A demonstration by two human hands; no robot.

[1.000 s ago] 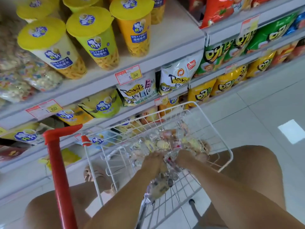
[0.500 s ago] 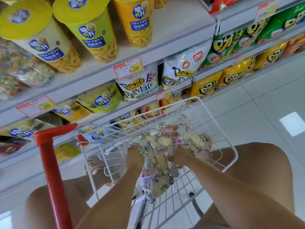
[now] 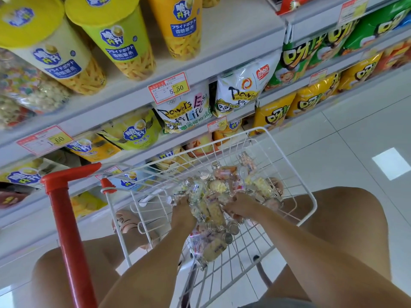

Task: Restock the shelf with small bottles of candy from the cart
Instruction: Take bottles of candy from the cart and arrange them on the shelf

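Rising beyond the fingers, shelf (image 3: 233,30) of snacks. Nearer, white wire cart (image 3: 289,166) around both hands. Heaped under and ahead of the fingers, small candy bottles (image 3: 219,186). Left hand (image 3: 183,211) and right hand (image 3: 242,204) dug in, grip impossible to tell.

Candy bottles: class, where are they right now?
Head view, centre: the candy bottles lie heaped in the white cart basket, right of the red handle, with the left hand and right hand among them.
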